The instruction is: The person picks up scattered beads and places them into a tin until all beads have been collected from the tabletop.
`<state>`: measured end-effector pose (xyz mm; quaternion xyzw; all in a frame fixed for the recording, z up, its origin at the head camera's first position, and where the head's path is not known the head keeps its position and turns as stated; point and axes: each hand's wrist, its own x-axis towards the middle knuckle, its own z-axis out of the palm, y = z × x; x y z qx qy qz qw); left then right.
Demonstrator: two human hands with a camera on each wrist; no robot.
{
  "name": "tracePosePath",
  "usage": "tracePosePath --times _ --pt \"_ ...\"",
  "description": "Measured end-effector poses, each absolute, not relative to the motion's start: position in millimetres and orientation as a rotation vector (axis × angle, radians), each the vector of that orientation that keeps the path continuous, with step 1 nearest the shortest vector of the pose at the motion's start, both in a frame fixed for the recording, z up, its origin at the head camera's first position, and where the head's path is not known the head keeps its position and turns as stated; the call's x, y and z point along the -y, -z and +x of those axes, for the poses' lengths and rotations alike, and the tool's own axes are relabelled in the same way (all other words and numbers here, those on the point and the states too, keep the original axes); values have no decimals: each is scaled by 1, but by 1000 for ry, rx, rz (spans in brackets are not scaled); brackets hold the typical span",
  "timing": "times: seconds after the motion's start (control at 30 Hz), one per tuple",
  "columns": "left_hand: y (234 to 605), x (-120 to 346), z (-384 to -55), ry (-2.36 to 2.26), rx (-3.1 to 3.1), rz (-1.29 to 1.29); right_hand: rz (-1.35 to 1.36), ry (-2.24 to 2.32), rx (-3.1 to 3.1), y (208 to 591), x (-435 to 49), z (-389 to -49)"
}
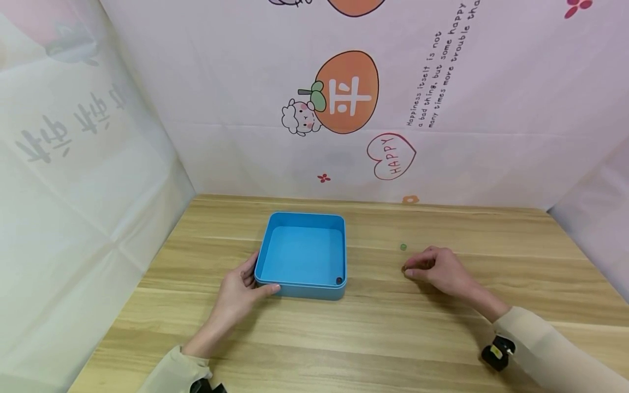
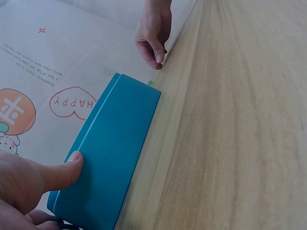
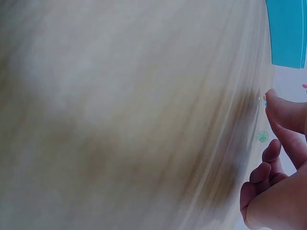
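Note:
A square, open-topped blue box [image 1: 304, 291] sits on the table. My left hand [image 1: 236, 295] grips its near left corner, thumb on the front wall and fingers along the left side. In the left wrist view the left thumb [image 2: 62, 175] lies against the box wall [image 2: 115, 148]. Inside, a small dark marble [image 1: 339, 280] rests in the near right corner. To the right of the box, my right hand [image 1: 444, 271] pinches a small brown marble [image 1: 404, 268] between thumb and forefinger, close to the tabletop. A clear green marble [image 1: 403, 246] lies just beyond those fingertips; the right wrist view shows this green marble [image 3: 262, 136] too.
The wood-grain table [image 1: 334, 344] ends at a printed white cloth [image 1: 245, 136] hung behind it. Another white cloth [image 1: 88, 218] hangs along the left side. Small black devices are strapped at both wrists, over pale sleeves [image 1: 545, 338].

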<state>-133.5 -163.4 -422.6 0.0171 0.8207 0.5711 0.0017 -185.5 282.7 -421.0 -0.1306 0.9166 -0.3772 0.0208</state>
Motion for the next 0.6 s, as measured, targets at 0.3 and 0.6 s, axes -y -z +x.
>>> tracePosePath --times 0.3,0.6 --pt "423 163 -133 -1784 -2580 51 -409 1158 -2847 413 -280 -187" --pt "422 164 -133 -1777 -2584 44 -458 1164 -2876 395 -271 -193"
